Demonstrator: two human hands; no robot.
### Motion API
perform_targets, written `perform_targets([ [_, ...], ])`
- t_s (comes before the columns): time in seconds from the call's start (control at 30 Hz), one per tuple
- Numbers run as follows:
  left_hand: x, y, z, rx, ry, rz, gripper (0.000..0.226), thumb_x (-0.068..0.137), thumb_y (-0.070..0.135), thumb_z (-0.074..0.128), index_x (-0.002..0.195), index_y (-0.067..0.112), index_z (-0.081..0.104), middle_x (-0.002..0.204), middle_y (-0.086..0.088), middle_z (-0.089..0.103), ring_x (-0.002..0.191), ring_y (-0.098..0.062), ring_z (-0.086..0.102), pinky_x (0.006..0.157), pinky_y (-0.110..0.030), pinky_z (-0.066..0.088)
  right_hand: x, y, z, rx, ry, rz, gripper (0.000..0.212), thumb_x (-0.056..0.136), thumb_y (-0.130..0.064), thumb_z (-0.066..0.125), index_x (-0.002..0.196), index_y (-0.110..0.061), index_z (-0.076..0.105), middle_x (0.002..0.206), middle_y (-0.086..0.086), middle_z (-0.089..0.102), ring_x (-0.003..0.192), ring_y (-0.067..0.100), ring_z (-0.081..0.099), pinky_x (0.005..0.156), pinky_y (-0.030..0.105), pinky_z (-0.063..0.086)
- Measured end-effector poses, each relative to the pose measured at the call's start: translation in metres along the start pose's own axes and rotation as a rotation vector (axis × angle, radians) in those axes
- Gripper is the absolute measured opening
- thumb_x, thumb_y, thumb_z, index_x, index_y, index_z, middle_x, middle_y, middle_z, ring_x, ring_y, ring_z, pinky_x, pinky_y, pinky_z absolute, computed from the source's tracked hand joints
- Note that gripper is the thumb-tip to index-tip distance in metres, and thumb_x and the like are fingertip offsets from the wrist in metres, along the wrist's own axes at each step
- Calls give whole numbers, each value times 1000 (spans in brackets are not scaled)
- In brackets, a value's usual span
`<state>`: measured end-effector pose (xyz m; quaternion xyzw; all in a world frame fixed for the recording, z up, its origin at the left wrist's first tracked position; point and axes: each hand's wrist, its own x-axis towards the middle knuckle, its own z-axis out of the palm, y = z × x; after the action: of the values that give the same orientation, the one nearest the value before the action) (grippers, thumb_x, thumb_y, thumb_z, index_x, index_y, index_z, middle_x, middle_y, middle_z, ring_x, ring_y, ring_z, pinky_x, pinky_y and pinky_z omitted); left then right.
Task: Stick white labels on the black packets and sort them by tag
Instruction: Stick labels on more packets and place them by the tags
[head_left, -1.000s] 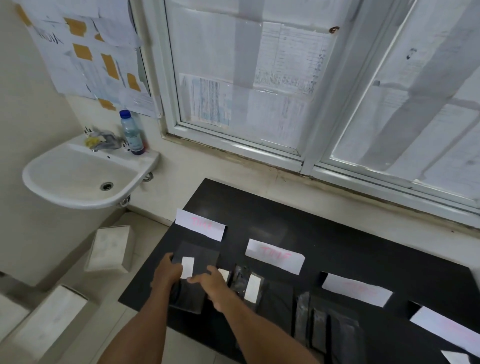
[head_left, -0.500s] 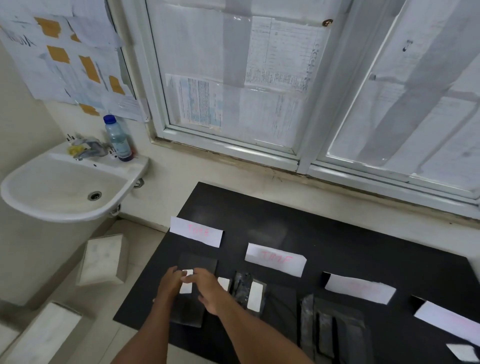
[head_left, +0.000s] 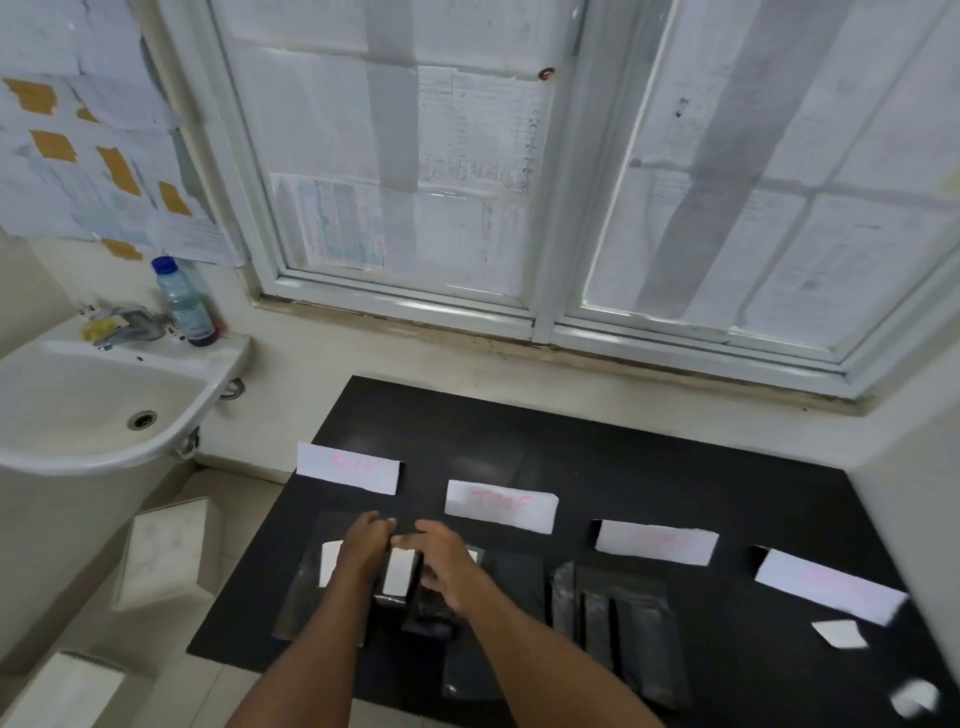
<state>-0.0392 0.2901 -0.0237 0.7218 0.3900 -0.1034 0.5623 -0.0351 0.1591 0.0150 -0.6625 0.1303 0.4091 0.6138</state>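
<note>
Pink txt on tags (head_left: 655, 542) illegible; sink (head_left: 78, 400) cut at L edge.

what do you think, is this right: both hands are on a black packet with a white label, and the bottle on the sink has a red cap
Not quite: the bottle on the sink has a blue cap, not red; the head view shows it. The left hand and right hand are on a black packet with a white label.
</note>
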Motion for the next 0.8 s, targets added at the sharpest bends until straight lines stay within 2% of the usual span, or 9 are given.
perform_targets([
  [0.13,-16,21,51,38,-103,73,56,85,27,59,133,2,49,137,-17,52,122,-34,53,106,-46,42,-25,2,-64,29,99,-53,56,75,-26,73,126,-20,51,111,-1,57,97,12,51,80,31,43],
  [0.2,-37,37,86,92,-118,143,48,90,21,57,133,1,50,139,-16,51,123,-32,52,106,-42,41,-39,7,-103,47,167,-81,48,77,-26,72,121,-24,53,110,-3,56,98,12,51,85,34,43],
  [0.27,-56,49,122,125,-167,176,49,93,19,54,139,4,44,144,-15,45,128,-31,47,107,-38,39,-54,12,-140,43,234,-102,53,77,-27,72,127,-23,53,121,-1,55,107,15,49,89,35,44],
  [0.37,-94,62,193,190,-237,247,52,92,21,57,139,2,43,145,-16,44,131,-30,45,106,-36,36,-84,33,-214,61,368,-145,57,76,-24,73,129,-15,54,130,2,55,109,17,51,83,29,43],
  [0.5,-145,64,279,275,-345,292,53,90,24,61,136,1,47,141,-16,49,127,-29,49,105,-35,38,-126,72,-299,132,485,-120,51,78,-24,71,126,-17,54,120,3,56,102,17,51,80,31,44],
  [0.63,-202,50,365,369,-482,325,55,91,24,62,139,4,44,145,-14,45,132,-28,45,107,-32,35,-167,125,-379,144,585,-47,47,81,-22,69,125,-16,53,122,7,56,102,20,50,69,28,41],
  [0.67,-214,45,384,384,-511,327,56,91,24,62,140,4,43,146,-15,44,133,-28,44,107,-32,35,-176,139,-397,128,615,-35,38,82,-21,69,117,-14,58,116,7,59,96,19,52,64,26,39],
  [0.73,-231,35,412,424,-554,329,58,90,26,62,141,6,42,147,-14,43,133,-28,44,108,-33,35,-192,166,-428,104,673,-13,8,81,-17,69,87,-16,64,89,6,63,72,15,53,56,22,37],
  [0.8,-242,25,431,470,-573,329,59,89,29,62,141,10,42,147,-13,43,132,-27,45,108,-33,37,-204,190,-451,99,719,16,10,80,-14,67,72,-17,63,73,4,59,62,15,50,56,24,37],
])
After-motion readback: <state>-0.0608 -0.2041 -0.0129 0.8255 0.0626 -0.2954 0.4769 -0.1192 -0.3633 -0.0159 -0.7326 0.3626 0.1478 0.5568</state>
